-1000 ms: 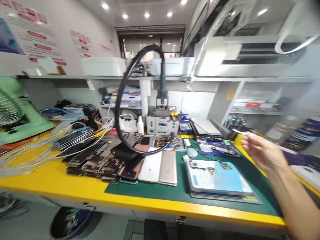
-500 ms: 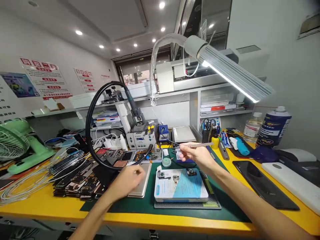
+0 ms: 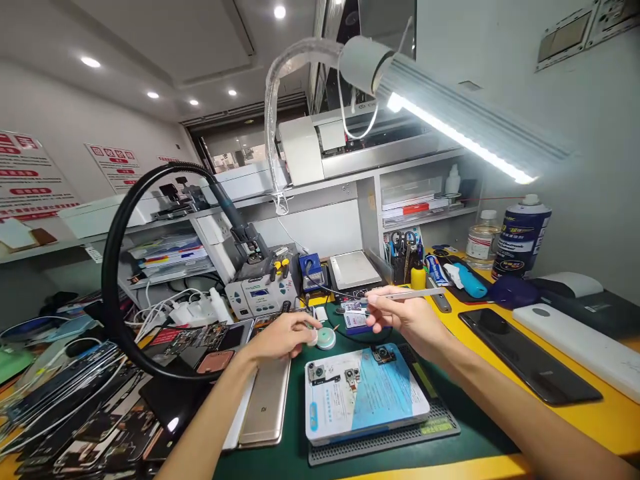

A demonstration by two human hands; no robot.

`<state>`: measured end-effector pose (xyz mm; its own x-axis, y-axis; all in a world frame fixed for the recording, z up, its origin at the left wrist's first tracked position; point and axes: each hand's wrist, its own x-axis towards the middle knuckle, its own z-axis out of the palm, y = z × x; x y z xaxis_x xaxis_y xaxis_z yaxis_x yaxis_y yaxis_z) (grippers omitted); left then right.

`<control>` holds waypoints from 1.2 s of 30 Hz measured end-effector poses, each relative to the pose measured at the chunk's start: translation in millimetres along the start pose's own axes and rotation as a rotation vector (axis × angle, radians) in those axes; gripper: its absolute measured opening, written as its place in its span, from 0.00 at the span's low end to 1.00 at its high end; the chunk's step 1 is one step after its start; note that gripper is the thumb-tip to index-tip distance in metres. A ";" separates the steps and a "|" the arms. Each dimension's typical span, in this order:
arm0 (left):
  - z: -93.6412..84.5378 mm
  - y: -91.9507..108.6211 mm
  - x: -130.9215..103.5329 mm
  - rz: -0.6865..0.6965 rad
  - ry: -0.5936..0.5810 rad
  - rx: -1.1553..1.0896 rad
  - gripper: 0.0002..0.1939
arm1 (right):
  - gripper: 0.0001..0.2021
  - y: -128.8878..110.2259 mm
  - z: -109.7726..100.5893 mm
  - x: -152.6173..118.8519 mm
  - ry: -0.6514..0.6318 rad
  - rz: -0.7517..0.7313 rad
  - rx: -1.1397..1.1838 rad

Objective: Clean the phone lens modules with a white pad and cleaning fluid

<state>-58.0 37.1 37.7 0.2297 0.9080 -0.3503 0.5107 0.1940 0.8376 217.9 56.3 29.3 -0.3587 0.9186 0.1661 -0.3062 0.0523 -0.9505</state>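
Note:
My right hand is closed around slim metal tweezers, held almost level above the mat, the thin tip toward the left. My left hand reaches over the mat with fingers bent but apart. Its fingertips are at a small round white tub with a pale green middle; whether they touch it or a small white piece beside it I cannot tell. Below my hands lies a blue-and-white box with several small phone camera modules on top, resting on a grey perforated tray.
A gold phone lies left of the box, beside heaped phone parts. A black ring on a flexible arm rises at left. To the right are a dark phone and a spray can. A lit lamp hangs overhead.
My left hand has moved forward and right, from above the gold phone to the small round tub. My right hand still holds the tweezers. The view has turned to the right.

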 end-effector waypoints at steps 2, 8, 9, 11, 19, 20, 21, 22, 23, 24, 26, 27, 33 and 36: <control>2.5 -5.1 -6.1 0.071 -0.030 -0.225 0.15 | 0.07 0.2 0.6 -0.6 -0.006 0.017 0.035; 21.6 -7.9 -11.7 0.188 -0.125 -0.786 0.12 | 0.11 -2.4 12.6 -4.6 -0.023 0.090 0.103; 23.2 -6.6 -12.9 0.189 -0.144 -0.845 0.12 | 0.11 -3.6 16.1 -4.6 -0.024 0.104 0.107; 24.7 -3.9 -16.3 0.186 -0.166 -0.939 0.10 | 0.11 -6.2 23.5 -3.3 -0.030 0.129 0.111; 30.3 -1.3 -29.8 0.196 -0.109 -1.157 0.09 | 0.09 -5.0 42.6 -5.8 -0.037 0.098 0.055; 31.7 -1.6 -30.7 0.198 -0.106 -1.171 0.10 | 0.08 -4.4 44.1 -9.3 -0.028 0.073 0.017; 33.0 -1.9 -31.5 0.200 -0.104 -1.184 0.10 | 0.07 -4.1 45.7 -13.1 -0.020 0.050 -0.029; 34.0 -2.1 -32.4 0.199 -0.104 -1.193 0.10 | 0.06 -4.1 47.5 -16.8 -0.016 0.037 -0.072; 34.7 -2.1 -33.2 0.196 -0.104 -1.201 0.11 | 0.06 -4.3 49.2 -20.3 -0.012 0.028 -0.110; 34.9 -1.8 -34.1 0.191 -0.107 -1.205 0.11 | 0.05 -4.5 50.8 -23.1 -0.005 0.022 -0.139; 34.3 -0.8 -36.2 0.174 -0.121 -1.204 0.12 | 0.04 -4.5 53.0 -26.5 -0.005 0.012 -0.169; 33.7 0.0 -37.3 0.166 -0.130 -1.202 0.12 | 0.04 -4.0 53.5 -27.2 -0.004 0.003 -0.189; 31.2 3.8 -41.9 0.159 -0.154 -1.164 0.11 | 0.06 -0.7 51.5 -27.2 -0.016 -0.011 -0.241; 31.3 3.5 -41.8 0.176 -0.181 -1.163 0.12 | 0.06 -0.9 51.4 -28.4 -0.041 0.011 -0.241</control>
<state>-39.9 -11.8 42.1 0.3828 0.9084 -0.1682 -0.5762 0.3771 0.7252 183.0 10.1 38.9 -0.3977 0.9033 0.1609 -0.0848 0.1384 -0.9867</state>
